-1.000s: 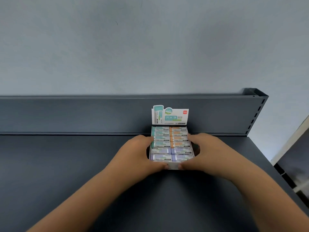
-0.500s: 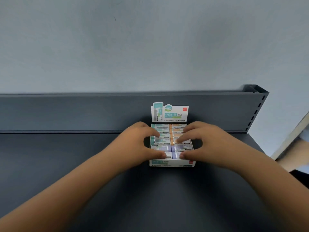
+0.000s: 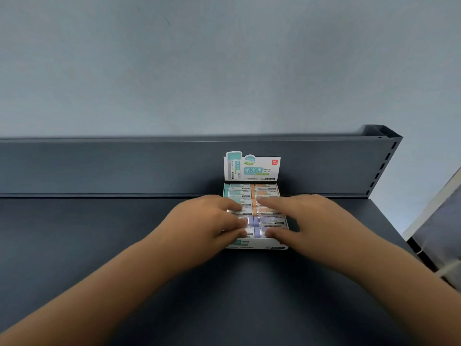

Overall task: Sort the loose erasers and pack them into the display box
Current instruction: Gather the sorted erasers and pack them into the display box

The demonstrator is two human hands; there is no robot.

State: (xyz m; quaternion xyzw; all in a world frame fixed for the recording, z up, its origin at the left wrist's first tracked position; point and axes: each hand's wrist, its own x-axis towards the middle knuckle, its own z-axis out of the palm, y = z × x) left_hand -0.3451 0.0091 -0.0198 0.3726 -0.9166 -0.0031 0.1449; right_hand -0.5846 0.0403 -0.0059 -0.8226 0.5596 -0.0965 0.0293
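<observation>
A white display box point(image 3: 257, 245) with an upright printed header card point(image 3: 252, 168) stands on the dark shelf against its back panel. It holds two columns of wrapped erasers: green ones point(image 3: 237, 189) at the back left, orange ones point(image 3: 265, 189) at the back right, purple ones point(image 3: 272, 221) at the front. My left hand point(image 3: 207, 221) lies over the left column with straight fingers pressing on the erasers. My right hand point(image 3: 306, 216) lies over the right column, its fingers stretched flat across the orange and purple erasers. No loose erasers are in sight.
The dark grey metal shelf point(image 3: 99, 245) stretches wide to the left and toward me. Its raised back panel point(image 3: 124, 166) runs behind the box. The shelf's right edge point(image 3: 389, 221) drops off beside a slotted upright point(image 3: 384, 166).
Both hands have left the box's front and sides and moved up over the erasers, fingers now flat on the rows. The box sits slightly further back.
</observation>
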